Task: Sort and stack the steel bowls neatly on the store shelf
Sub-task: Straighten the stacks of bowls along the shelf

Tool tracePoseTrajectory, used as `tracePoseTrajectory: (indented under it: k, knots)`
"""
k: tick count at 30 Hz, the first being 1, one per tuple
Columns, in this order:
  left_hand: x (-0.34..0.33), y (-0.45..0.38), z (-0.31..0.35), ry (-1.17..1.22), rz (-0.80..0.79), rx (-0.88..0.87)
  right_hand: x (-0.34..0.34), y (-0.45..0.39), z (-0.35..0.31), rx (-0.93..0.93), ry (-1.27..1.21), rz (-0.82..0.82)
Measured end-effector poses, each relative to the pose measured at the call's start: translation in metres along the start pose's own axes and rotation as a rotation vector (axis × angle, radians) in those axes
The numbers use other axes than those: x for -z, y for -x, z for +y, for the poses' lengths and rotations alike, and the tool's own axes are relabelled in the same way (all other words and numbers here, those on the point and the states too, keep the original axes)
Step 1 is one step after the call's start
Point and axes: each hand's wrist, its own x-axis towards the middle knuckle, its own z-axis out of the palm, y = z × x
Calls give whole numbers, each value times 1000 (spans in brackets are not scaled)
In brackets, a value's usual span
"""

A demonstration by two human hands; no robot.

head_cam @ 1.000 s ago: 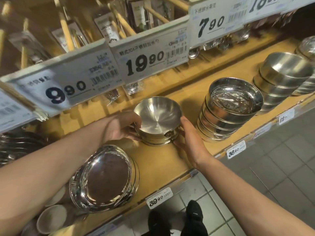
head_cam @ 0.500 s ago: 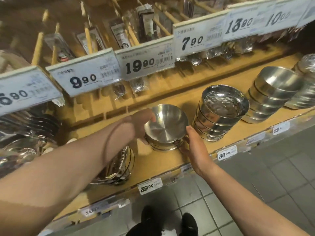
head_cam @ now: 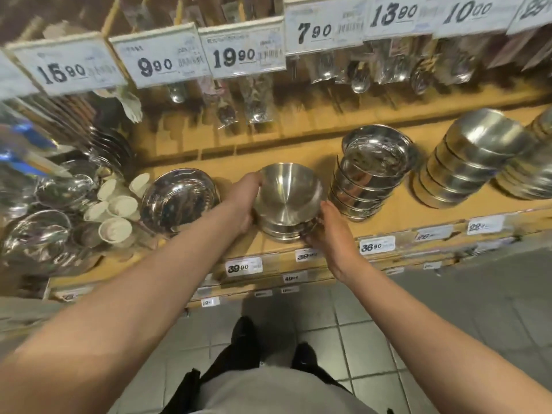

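A short stack of matte steel bowls (head_cam: pixel 286 198) sits near the front of the wooden shelf (head_cam: pixel 400 216). My left hand (head_cam: pixel 243 201) grips the stack's left side. Against its lower right side presses my right hand (head_cam: pixel 331 231), fingers under the rim. To the right stands a taller stack of shiny bowls (head_cam: pixel 370 171), leaning slightly. Further right is a stack of upturned brushed bowls (head_cam: pixel 469 162). A wide shiny bowl stack (head_cam: pixel 179 200) rests left of my left hand.
Small white cups (head_cam: pixel 116 210) and wrapped shiny bowls (head_cam: pixel 47 222) crowd the shelf's left end. Price signs (head_cam: pixel 248 52) and packaged spoons (head_cam: pixel 358 76) hang above the shelf. Price tags (head_cam: pixel 377 245) line the front edge. Grey floor tiles and my shoes lie below.
The view has pulled back and shifted left. Both hands stay on the same bowl stack, which remains near the shelf's front edge.
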Motion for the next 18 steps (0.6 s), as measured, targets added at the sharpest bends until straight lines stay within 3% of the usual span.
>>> tracePoseTrajectory:
  k: [4, 8, 12, 18]
  knots:
    - [-4, 9, -42, 80, -17, -94, 8, -13, -8, -9, 108, -46]
    - [-3, 2, -66, 14, 73, -311, 5, -11, -9, 39, 168, -91]
    - [5, -5, -65, 7, 90, -291, -1, -7, -1, 42, 121, -78]
    - [11, -16, -62, -10, 128, -272, 0, -9, -2, 105, 277, 31]
